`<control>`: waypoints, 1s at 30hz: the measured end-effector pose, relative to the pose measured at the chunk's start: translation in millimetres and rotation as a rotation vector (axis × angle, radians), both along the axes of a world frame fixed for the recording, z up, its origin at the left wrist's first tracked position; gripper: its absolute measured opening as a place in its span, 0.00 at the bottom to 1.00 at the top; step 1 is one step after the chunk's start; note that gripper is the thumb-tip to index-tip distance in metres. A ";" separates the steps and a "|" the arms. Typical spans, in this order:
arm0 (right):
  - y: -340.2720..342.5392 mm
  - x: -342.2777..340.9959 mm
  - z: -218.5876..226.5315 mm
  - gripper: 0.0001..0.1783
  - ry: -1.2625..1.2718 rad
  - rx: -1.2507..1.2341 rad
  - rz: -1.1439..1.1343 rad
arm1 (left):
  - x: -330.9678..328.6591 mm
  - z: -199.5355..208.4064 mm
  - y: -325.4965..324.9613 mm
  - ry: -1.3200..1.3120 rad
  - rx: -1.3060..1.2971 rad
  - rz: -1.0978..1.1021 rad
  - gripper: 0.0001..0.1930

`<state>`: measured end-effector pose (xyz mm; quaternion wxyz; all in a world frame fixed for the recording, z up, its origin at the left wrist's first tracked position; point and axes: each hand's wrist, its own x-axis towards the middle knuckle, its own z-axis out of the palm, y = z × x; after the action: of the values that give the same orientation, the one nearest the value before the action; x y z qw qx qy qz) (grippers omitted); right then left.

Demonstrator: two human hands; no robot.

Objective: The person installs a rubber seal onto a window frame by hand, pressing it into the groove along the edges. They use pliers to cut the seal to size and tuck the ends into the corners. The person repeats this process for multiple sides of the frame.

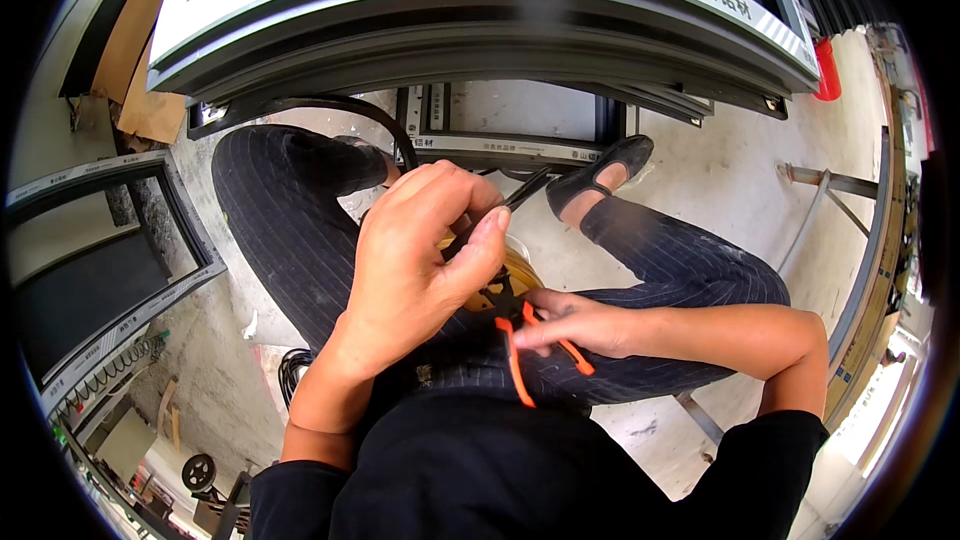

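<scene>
My left hand (425, 250) is raised over my lap, its fingers curled and thumb pressed in, gripping a black rubber strip (385, 122). The strip arches from beneath the frames down to my fist, and a black end sticks out past my fingers on the far right side. Lower and to the right, my right hand (575, 325) is closed on one of the orange handles of a pair of pliers (514, 355). Their handles are spread and the dark head points away toward my left hand. A yellow round thing, partly hidden, sits behind the pliers' head.
Stacked grey metal frames (480, 30) with white film reach across in front of me, above my feet. Another frame (190, 230) leans at the left. A red bucket (826, 70) stands far right, near a metal stand (825, 180). Coiled black cord (292, 370) lies beside my left thigh.
</scene>
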<state>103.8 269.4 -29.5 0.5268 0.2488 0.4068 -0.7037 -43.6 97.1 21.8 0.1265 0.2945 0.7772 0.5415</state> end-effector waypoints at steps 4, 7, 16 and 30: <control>-0.6 6.6 -1.1 0.31 0.235 0.249 0.092 | -1.5 -4.1 -0.3 -0.028 -0.003 0.023 0.04; 11.4 -18.8 14.7 0.30 0.172 0.104 0.063 | -3.3 -4.9 -1.1 -0.044 0.002 0.030 0.04; 26.3 -36.8 26.8 0.24 0.109 -0.351 -0.024 | -11.7 -4.0 -5.9 -0.073 -0.074 0.056 0.04; 28.3 -51.6 66.7 0.15 0.335 0.105 -0.166 | 4.1 -7.2 -11.4 -0.318 -0.043 -0.004 0.06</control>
<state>52.2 297.7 37.2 0.3782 0.1877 0.5030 -0.7541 -39.5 85.6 14.5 0.2552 0.2038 0.7583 0.5642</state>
